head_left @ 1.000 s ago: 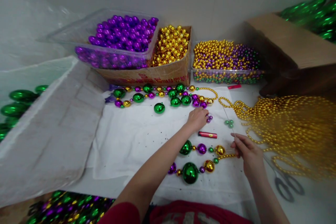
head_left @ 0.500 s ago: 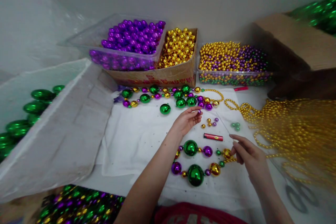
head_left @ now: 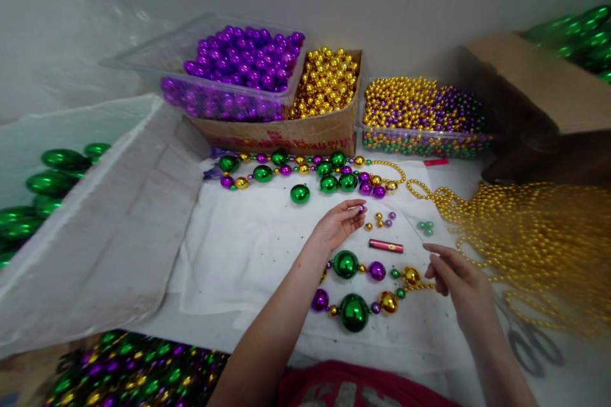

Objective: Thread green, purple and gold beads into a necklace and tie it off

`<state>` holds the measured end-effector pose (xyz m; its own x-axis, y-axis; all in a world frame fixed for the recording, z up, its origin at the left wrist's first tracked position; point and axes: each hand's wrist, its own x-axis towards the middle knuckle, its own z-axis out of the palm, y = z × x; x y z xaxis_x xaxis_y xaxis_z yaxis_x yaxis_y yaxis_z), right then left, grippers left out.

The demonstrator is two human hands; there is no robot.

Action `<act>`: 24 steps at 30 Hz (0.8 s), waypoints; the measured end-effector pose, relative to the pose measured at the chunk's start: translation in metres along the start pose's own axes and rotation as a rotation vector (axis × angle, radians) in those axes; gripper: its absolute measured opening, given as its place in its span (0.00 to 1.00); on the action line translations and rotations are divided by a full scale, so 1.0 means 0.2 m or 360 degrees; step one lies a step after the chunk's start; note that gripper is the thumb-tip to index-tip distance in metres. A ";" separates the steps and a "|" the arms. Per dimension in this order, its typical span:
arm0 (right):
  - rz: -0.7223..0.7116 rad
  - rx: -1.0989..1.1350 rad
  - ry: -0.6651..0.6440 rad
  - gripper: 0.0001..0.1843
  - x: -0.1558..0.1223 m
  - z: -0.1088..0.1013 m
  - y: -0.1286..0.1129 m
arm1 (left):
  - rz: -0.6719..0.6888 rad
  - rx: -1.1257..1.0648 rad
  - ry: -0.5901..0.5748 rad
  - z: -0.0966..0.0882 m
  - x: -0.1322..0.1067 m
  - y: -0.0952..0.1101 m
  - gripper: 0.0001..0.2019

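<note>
Between the fingertips of my left hand (head_left: 340,224) is a small purple bead (head_left: 361,209). My right hand (head_left: 456,273) pinches a thin pale string (head_left: 405,216), which runs taut up and left toward the bead clusters. Loose small gold beads (head_left: 379,219) and purple ones lie just right of my left hand. A red lighter (head_left: 386,246) rests between the hands. Nearer me lies a strand of large beads, with a big green bead (head_left: 354,312) at its front; its gold end passes under my right fingers.
Along the back stand a tub of purple beads (head_left: 243,60), a carton of gold beads (head_left: 327,79) and a tub of mixed beads (head_left: 420,108). Gold bead chains (head_left: 529,241) heap at right above scissors (head_left: 527,346). A finished-looking strand (head_left: 262,173) lies behind; a white box wall (head_left: 119,216) rises left.
My left hand has come slightly toward me with the purple bead. My right hand has shifted a little right with the string. The whole view has tilted slightly.
</note>
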<state>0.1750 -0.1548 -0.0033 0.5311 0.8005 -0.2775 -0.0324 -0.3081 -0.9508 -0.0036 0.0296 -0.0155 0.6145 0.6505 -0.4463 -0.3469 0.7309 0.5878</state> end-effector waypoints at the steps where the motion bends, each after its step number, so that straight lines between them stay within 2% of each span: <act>1: -0.0002 -0.0004 0.0005 0.26 0.00 0.00 0.00 | 0.0007 0.0017 -0.0001 0.00 0.00 0.00 0.12; 5: 0.0003 -0.0046 -0.0018 0.28 -0.01 -0.01 0.00 | 0.0046 0.0029 0.0026 0.00 -0.01 -0.01 0.11; 11: 0.0061 -0.0373 -0.0231 0.30 -0.09 0.03 -0.04 | 0.0034 -0.0043 0.0089 0.00 0.01 -0.04 0.09; 17: -0.0033 -0.0598 -0.0208 0.28 -0.11 0.05 -0.05 | 0.0053 -0.0070 0.0154 0.00 0.02 -0.05 0.06; 24: -0.0078 -0.0641 -0.0188 0.26 -0.11 0.05 -0.05 | 0.0051 -0.0050 0.0167 -0.01 0.01 -0.05 0.06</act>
<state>0.1544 -0.1635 0.0116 0.4226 0.8653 -0.2696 0.3362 -0.4259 -0.8400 -0.0005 0.0233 -0.0240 0.5257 0.6905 -0.4969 -0.3882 0.7144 0.5821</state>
